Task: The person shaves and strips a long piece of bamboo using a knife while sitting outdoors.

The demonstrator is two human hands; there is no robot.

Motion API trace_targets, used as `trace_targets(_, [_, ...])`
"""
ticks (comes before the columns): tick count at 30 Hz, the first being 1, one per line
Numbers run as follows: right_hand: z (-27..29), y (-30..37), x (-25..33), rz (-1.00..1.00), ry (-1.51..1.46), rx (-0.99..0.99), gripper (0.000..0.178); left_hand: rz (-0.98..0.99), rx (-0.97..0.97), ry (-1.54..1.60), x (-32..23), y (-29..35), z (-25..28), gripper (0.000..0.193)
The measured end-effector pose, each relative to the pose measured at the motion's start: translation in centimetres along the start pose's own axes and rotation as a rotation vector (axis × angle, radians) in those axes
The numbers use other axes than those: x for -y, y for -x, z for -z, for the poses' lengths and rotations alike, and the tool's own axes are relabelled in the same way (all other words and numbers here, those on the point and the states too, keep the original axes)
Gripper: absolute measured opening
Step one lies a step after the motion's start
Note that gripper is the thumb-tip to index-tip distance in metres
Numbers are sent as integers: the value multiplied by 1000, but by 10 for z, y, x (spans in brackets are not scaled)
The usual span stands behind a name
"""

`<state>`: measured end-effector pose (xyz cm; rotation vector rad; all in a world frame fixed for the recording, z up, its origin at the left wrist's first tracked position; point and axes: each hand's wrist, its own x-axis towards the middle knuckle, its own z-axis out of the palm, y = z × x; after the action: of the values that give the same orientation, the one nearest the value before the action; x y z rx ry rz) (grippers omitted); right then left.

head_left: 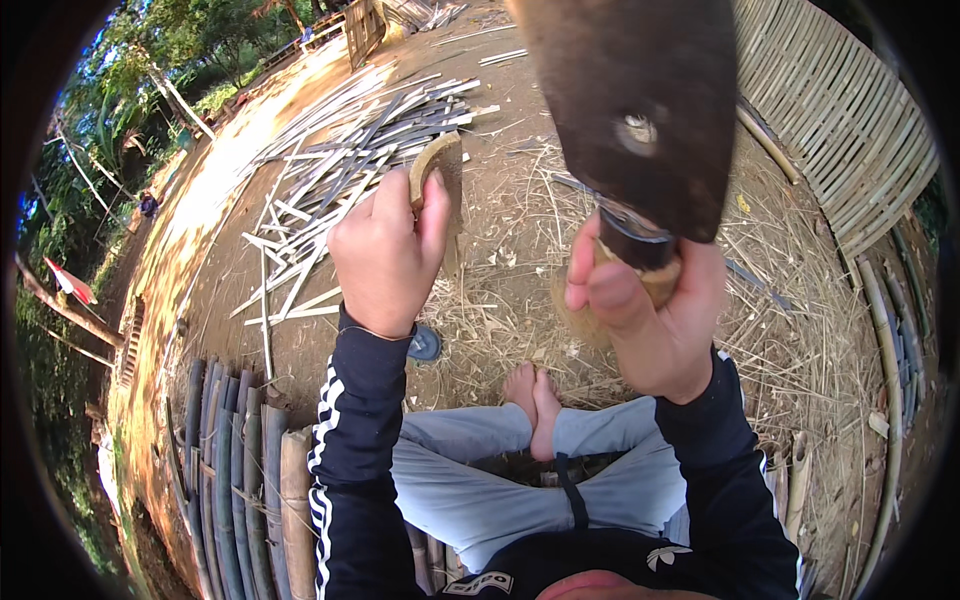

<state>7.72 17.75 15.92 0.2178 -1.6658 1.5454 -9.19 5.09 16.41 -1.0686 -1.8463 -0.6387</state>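
Note:
My left hand [383,255] is closed around a short curved piece of split bamboo [437,160], its thumb pressed against the piece's inner side. To the right, my right hand [665,330] grips the wooden handle of a machete [640,80]. The broad dark blade points up and away, very large in the view, with a pale hole near its base. Blade and bamboo are apart. My fingers hide much of the handle.
A heap of split bamboo strips [370,150] lies ahead on the left. Dry shavings [500,310] cover the ground before my bare feet [535,400]. I sit on bamboo poles [245,480]. A woven slat panel [850,110] stands at the far right.

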Motion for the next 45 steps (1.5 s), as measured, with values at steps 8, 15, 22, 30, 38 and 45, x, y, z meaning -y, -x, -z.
trace_targets(8, [3, -4, -32, -154, 372, 158, 49, 27, -4, 9, -12, 3, 0, 22])
trace_targets(15, [3, 0, -23, -68, 405, 119, 51, 10, 36, 3, -12, 3, 4, 21])
trace_targets(22, [4, 8, -14, 6, 191, -20, 52, 42, -56, 65, -3, 4, 2, 21])
trace_targets(30, [-9, -8, -36, -73, 452, 127, 48, 22, -50, 3, -5, 2, -2, 22])
trace_targets(38, [16, -11, -22, -601, -206, 279, 46, 54, -34, 59, -12, 5, 2, 25])
trace_targets(45, [7, 28, -22, -25, 333, 7, 50, 171, -83, 74, 6, 4, 0, 16])
